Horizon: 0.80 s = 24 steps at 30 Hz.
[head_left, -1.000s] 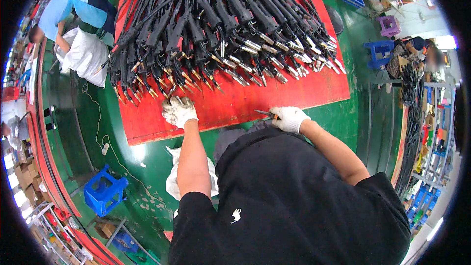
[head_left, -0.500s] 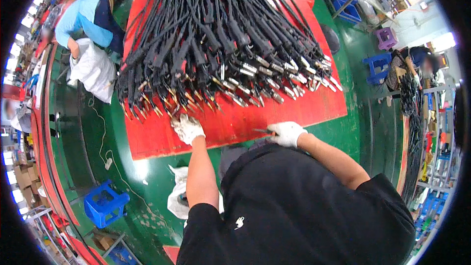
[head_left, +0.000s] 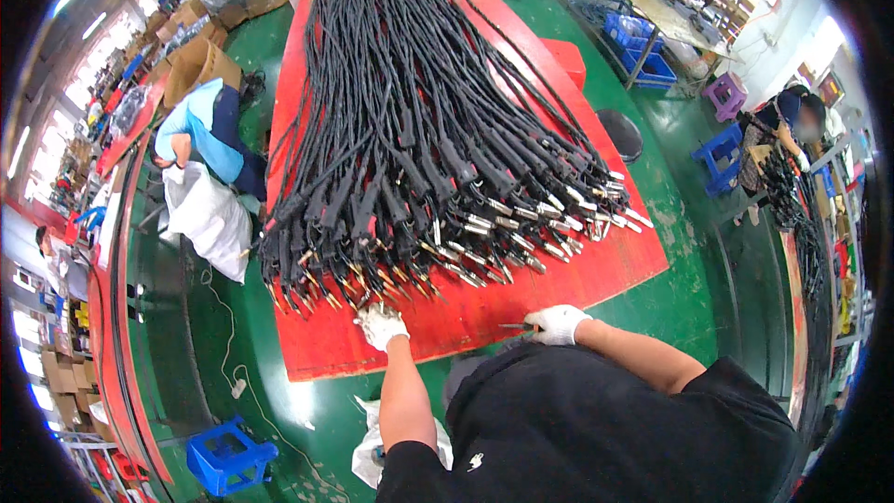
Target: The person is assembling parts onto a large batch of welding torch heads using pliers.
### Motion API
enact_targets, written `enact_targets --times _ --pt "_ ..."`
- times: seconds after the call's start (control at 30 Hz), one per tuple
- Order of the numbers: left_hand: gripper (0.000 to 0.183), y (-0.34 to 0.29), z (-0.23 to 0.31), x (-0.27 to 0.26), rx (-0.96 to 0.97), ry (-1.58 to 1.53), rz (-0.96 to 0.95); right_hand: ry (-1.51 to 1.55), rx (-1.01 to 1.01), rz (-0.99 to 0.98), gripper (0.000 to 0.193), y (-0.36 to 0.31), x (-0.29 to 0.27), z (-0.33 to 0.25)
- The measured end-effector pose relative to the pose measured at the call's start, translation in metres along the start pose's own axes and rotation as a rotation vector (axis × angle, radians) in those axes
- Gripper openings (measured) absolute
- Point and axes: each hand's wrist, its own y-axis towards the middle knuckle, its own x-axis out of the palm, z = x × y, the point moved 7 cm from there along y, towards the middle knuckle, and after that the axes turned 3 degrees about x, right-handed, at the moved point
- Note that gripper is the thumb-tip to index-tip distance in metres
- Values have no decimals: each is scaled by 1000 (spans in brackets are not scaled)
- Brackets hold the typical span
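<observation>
A large bundle of black cables [head_left: 410, 140] is spread over a red tabletop [head_left: 456, 331]. Many of the near ends carry silver metal plugs [head_left: 531, 264]; those at the left end in thin, brass-coloured tips. My left hand [head_left: 383, 326], in a white glove, is at the front of these ends with its fingers curled in. Whatever is between them is too small to make out. Over the table's near edge, my right hand [head_left: 557, 324], gloved too, is closed around a thin, dark, pointed tool [head_left: 515, 325] whose tip points left.
At the left a person in light blue [head_left: 207, 135] bends over a white sack [head_left: 209, 224]. A blue stool [head_left: 228, 456] and a white cord [head_left: 231, 340] are on the green floor. A white bag [head_left: 371, 447] lies below my left arm. Another person [head_left: 792, 126] sits at the right.
The whole view has tilted up, so the table and hands sit lower and its far end shows. My left hand stays by the cable ends; my right still holds the pointed tool.
</observation>
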Motion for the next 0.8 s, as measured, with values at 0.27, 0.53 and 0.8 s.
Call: enact_targets --times 0.27,0.53,0.8 --pt "24 -11 69 -37 -288 40 -42 1 42 -22 45 -2 2 3" --pt "36 12 -7 -4 488 758 35 -49 -110 88 28 4 -17 -22" --pt "37 7 66 -79 -186 164 -81 20 -1 8 34 10 -4 4"
